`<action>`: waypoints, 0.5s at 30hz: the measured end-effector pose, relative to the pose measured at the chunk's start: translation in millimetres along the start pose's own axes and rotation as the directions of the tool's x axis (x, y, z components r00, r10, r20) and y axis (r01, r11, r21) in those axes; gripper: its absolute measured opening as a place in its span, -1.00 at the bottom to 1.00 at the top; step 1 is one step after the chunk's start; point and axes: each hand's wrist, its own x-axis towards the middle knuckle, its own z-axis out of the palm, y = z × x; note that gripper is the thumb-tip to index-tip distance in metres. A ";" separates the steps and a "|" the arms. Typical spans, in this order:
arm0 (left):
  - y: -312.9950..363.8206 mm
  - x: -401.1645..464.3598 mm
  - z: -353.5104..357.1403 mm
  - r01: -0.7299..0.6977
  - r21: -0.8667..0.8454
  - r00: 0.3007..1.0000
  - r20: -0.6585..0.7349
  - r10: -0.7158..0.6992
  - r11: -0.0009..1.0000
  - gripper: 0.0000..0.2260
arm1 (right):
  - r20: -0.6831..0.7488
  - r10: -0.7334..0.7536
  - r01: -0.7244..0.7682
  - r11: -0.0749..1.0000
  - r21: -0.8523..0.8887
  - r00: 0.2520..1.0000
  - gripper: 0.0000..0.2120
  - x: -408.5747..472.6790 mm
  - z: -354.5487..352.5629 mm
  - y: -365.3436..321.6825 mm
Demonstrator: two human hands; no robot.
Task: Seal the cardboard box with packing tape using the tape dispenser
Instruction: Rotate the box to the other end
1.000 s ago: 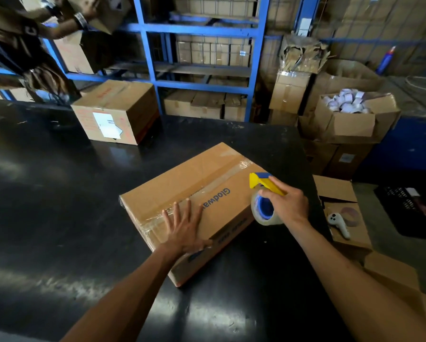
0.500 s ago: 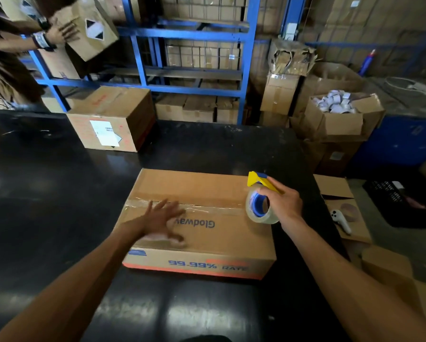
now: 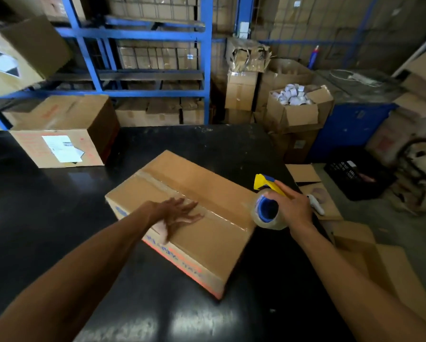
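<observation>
Pressing the taped cardboard box (image 3: 194, 213) flat.
Left hand (image 3: 175, 213) spread wide on top; right hand (image 3: 293, 208) grips the tape dispenser (image 3: 266, 206) at the right edge.

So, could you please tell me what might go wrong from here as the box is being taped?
1. The cardboard box sits skewed near the table's right edge; a hard pull on the tape dispenser could drag it off.
2. The left hand lies flat across the tape seam, so a new strip might catch the fingers.
3. The right hand holds the dispenser off the box corner, so the tape may start crooked.
</observation>
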 end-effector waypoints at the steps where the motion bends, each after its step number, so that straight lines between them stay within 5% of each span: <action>1: -5.2 -3.2 -4.5 0.001 0.055 1.000 -0.011 0.000 0.998 0.17 | -0.018 0.011 -0.011 1.000 0.007 1.000 -0.47 -1.0 -1.5 2.5; 3: -5.1 -3.6 -17.9 0.084 0.041 0.996 -0.045 -0.082 0.996 0.05 | -0.054 0.025 -0.024 0.999 0.032 0.998 -0.44 -4.2 -1.8 6.9; 5: 19.1 0.7 -41.4 0.174 -0.262 0.979 -0.062 -0.196 0.949 0.00 | -0.079 0.015 -0.012 0.999 0.043 0.997 -0.40 -4.8 -1.2 8.3; 8: 85.1 29.9 -59.9 0.088 -0.404 0.989 -0.072 -0.127 0.911 0.27 | -0.110 0.029 -0.024 0.999 0.048 0.993 -0.38 -3.2 -0.8 4.7; 10: 123.4 54.8 -44.6 0.073 -0.516 0.971 -0.159 -0.179 0.853 0.24 | -0.136 0.037 -0.031 0.999 0.044 0.990 -0.41 -2.5 -2.7 2.5; 15: 131.8 67.9 -13.6 0.001 -0.302 0.879 -0.454 -0.145 0.953 -0.15 | -0.159 0.024 -0.014 0.998 0.066 0.987 -0.46 0.6 -4.8 0.4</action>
